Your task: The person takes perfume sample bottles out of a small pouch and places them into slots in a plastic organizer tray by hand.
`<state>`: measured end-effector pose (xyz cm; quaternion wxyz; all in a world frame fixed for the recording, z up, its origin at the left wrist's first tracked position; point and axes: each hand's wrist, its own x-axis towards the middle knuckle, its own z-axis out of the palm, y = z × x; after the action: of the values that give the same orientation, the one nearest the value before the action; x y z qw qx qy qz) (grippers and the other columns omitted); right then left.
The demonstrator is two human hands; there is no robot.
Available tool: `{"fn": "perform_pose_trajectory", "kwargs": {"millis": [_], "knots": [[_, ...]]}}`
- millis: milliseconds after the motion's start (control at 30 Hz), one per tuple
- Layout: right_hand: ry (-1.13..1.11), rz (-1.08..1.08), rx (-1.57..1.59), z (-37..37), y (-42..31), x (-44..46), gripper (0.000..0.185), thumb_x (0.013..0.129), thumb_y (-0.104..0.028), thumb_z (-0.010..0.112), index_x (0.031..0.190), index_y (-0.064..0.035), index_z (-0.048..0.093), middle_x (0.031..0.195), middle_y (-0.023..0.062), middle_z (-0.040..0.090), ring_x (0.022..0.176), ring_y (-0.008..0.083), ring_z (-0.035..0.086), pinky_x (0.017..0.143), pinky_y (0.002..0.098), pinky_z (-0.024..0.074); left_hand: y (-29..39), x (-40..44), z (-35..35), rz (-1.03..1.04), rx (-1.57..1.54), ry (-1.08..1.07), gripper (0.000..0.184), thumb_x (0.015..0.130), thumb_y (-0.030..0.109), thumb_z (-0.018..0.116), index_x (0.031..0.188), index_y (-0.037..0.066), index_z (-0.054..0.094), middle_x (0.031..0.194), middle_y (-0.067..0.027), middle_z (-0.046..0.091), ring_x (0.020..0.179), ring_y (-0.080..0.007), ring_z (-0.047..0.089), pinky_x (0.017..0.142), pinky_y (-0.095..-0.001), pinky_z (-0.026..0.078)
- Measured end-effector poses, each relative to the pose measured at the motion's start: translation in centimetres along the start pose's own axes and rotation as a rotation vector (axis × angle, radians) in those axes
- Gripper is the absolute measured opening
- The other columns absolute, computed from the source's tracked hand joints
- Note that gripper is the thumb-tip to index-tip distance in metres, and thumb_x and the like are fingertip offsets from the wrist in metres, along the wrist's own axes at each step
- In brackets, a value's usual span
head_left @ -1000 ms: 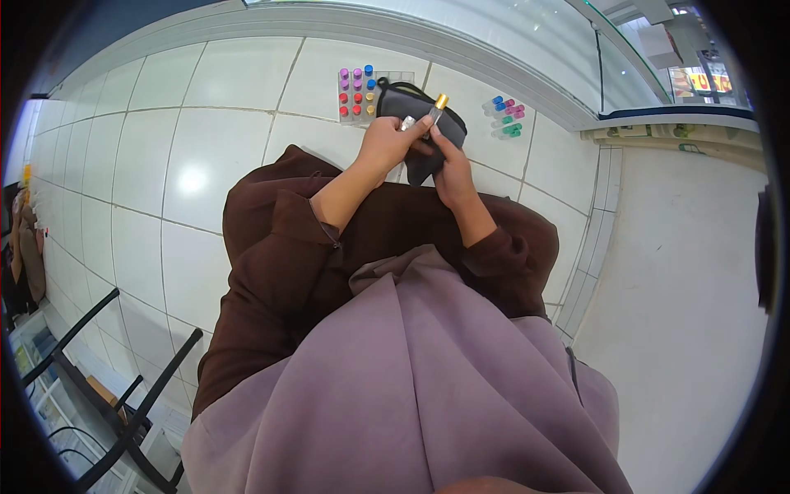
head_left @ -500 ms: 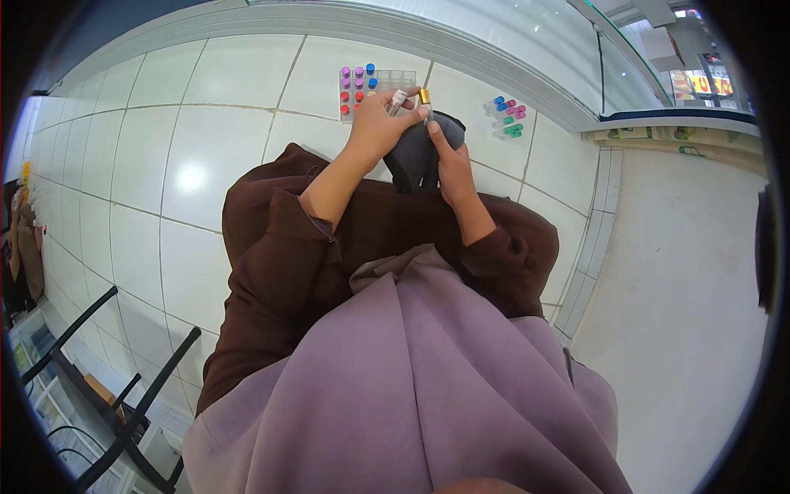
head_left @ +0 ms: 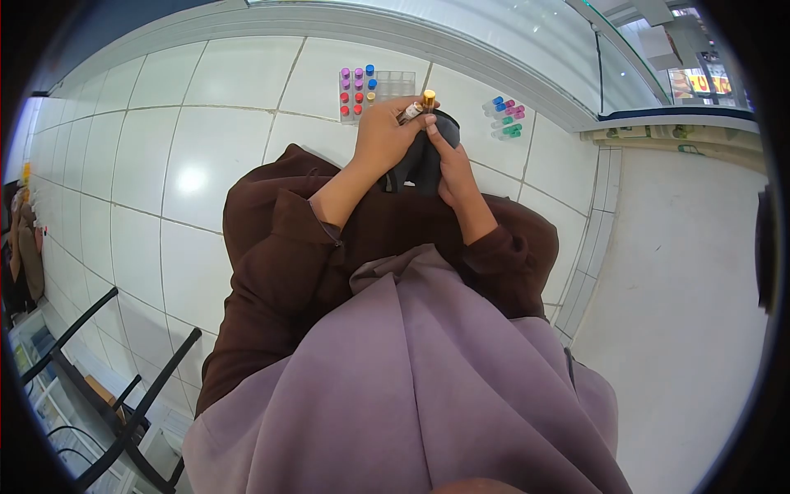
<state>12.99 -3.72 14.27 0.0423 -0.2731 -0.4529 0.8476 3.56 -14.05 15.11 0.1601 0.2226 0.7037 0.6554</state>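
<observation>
My left hand [head_left: 385,134] is closed on a small vial with a whitish cap [head_left: 411,112]. Beside it, a gold-capped vial [head_left: 429,100] stands upright between the fingers of both hands; which hand bears it is hard to tell. My right hand [head_left: 454,169] is closed on a black pouch [head_left: 425,166], which hangs over my lap between the hands. Just beyond my left hand, a clear rack [head_left: 397,85] on the floor holds several vials with purple, red, blue and gold caps. Its near right part is hidden by my left hand.
Several vials with blue, pink and green caps [head_left: 508,111] lie on the tiles at the right. A glass-fronted case [head_left: 494,41] runs along the far side. Black metal legs [head_left: 156,387] stand at the lower left, and a white ledge [head_left: 658,263] is at the right.
The pouch has swung down from over the rack and now hangs lower, folded between my hands. My left hand has shifted slightly, uncovering more of the rack.
</observation>
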Motion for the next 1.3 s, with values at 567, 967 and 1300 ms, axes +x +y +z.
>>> {"fn": "perform_pose_trajectory", "kwargs": {"millis": [567,967,1300], "knots": [[0.381,0.010,0.031,-2.2,1.3,1.9,0.048,0.097,-0.041,0.049,0.114,0.0028,0.058,0.108,0.0089,0.062,0.097,0.0173,0.060,0.084,0.0304,0.0471,-2.0,-3.1,1.1,0.255,0.709,-0.313,0.022,0.075,0.008,0.067,0.096,0.013,0.070,0.091,-0.0047,0.059,0.077,-0.0276,0.064,0.065,-0.0383,0.050],[0.473,-0.123,0.145,-2.8,0.9,2.4,0.040,0.099,-0.034,0.049,0.115,0.0017,0.056,0.110,0.0105,0.064,0.098,0.0197,0.063,0.088,0.0314,0.0482,-0.9,2.3,-2.9,0.072,0.645,0.049,0.023,0.074,0.024,0.076,0.095,0.015,0.069,0.088,-0.0067,0.068,0.078,-0.0246,0.066,0.068,-0.0341,0.050],[0.530,-0.302,0.228,-3.3,-1.7,1.8,0.040,0.098,-0.035,0.050,0.113,0.0008,0.057,0.109,0.0083,0.063,0.098,0.0179,0.059,0.088,0.0311,0.0457,-3.2,1.9,-3.1,0.126,0.941,0.096,0.019,0.071,0.020,0.076,0.088,0.014,0.069,0.088,-0.0033,0.062,0.074,-0.0276,0.064,0.061,-0.0398,0.050]]}}
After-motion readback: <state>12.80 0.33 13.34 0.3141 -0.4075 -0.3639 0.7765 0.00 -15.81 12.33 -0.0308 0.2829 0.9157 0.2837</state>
